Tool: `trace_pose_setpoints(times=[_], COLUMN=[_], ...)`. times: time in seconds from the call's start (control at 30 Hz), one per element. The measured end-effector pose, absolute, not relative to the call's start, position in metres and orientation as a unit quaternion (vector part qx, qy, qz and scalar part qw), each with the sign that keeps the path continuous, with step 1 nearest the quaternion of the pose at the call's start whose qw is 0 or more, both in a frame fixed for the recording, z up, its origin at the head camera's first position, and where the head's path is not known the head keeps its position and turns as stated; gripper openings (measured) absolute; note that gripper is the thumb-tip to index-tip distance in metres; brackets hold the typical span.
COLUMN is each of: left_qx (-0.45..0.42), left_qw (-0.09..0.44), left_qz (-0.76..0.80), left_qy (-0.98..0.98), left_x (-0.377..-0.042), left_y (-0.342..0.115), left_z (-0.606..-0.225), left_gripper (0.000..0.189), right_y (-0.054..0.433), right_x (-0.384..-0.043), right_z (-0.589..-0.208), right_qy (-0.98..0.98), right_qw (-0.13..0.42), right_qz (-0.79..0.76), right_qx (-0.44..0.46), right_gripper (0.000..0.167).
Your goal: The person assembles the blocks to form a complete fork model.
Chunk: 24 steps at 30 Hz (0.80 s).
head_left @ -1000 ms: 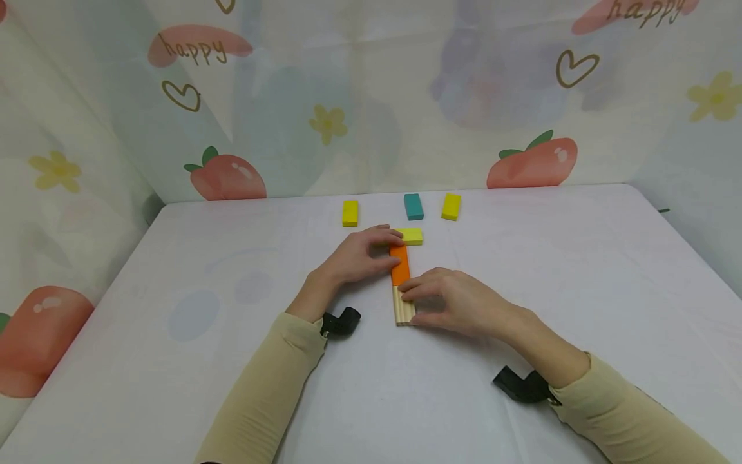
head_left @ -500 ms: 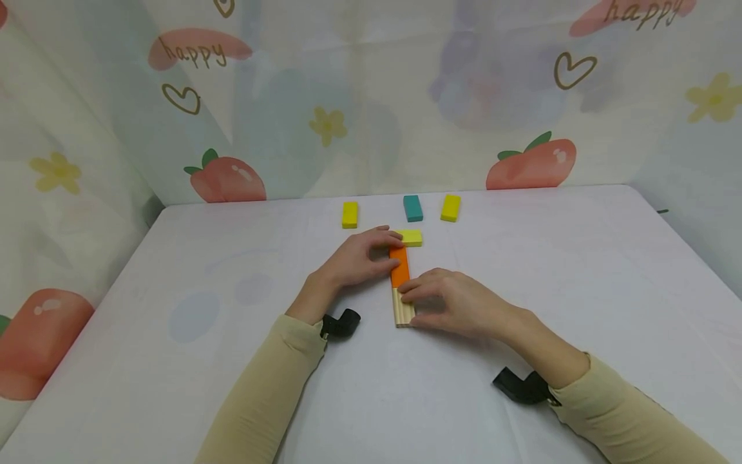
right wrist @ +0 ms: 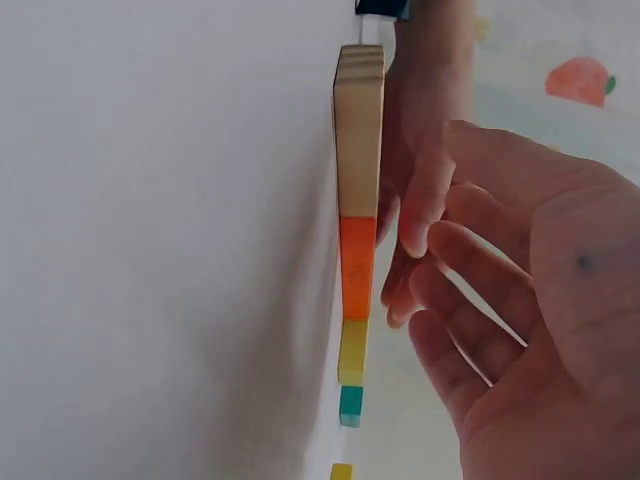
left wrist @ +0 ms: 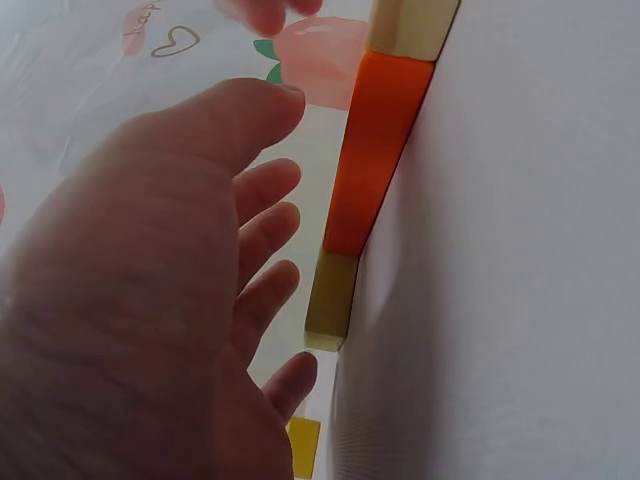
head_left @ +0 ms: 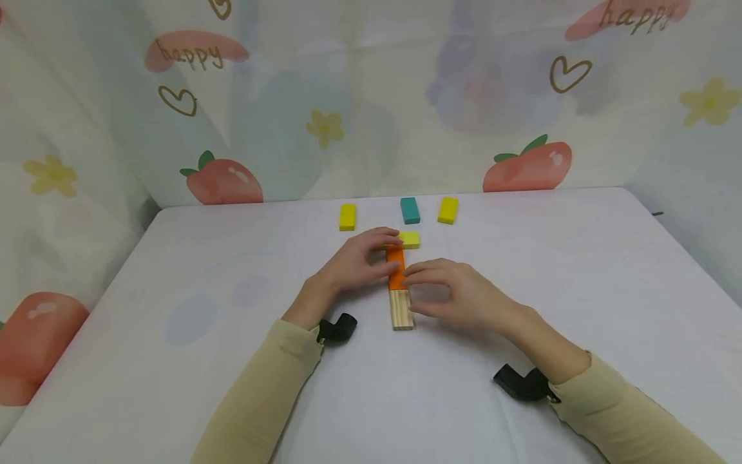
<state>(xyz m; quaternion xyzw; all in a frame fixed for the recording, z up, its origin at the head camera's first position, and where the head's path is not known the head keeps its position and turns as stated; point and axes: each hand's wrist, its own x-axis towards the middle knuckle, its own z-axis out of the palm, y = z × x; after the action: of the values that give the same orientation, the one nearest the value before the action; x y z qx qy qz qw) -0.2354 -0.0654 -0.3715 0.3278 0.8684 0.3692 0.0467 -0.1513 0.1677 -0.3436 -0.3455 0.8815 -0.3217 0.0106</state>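
A plain wooden block [head_left: 401,310] and an orange block [head_left: 397,281] lie end to end in a line on the white table. A yellow block [head_left: 411,240] lies crosswise at the far end of the orange one, partly covered by my left fingers. My left hand [head_left: 362,259] hovers over the orange and yellow blocks, its thumb and fingers loosely spread and apart from them in the left wrist view. Just right of the wooden and orange blocks is my right hand [head_left: 464,293], fingers relaxed and holding nothing; the right wrist view shows a gap between it and the row.
Behind the row, near the table's back edge, lie a yellow block [head_left: 347,217], a teal block [head_left: 409,211] and another yellow block [head_left: 448,211], spaced apart. A patterned cloth [head_left: 371,116] hangs behind the table [head_left: 232,361].
My right hand has let go of the plain wooden block and risen slightly off it. The left hand has loosened its fingers a little, while the blocks keep their arrangement.
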Motion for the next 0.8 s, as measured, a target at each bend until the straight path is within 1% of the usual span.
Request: trace_pose_setpoints(times=[0.5, 0.63, 0.8], left_qx=[0.349, 0.352, 0.359], left_qw=[0.054, 0.059, 0.063], left_qz=[0.339, 0.329, 0.309], left_qy=[0.872, 0.874, 0.878], left_x=[-0.225, -0.222, -0.218], left_y=[-0.073, -0.073, -0.074], left_z=[-0.371, -0.37, -0.367], left_gripper=[0.052, 0.056, 0.06], right_y=[0.176, 0.178, 0.182], right_x=[-0.18, -0.191, -0.204], right_z=[-0.344, -0.344, -0.344], right_qy=[0.882, 0.889, 0.901], right_qw=[-0.066, -0.077, -0.076], right_qz=[-0.349, -0.345, -0.335], right_qx=[-0.31, -0.291, -0.266], right_gripper=[0.04, 0.042, 0.044])
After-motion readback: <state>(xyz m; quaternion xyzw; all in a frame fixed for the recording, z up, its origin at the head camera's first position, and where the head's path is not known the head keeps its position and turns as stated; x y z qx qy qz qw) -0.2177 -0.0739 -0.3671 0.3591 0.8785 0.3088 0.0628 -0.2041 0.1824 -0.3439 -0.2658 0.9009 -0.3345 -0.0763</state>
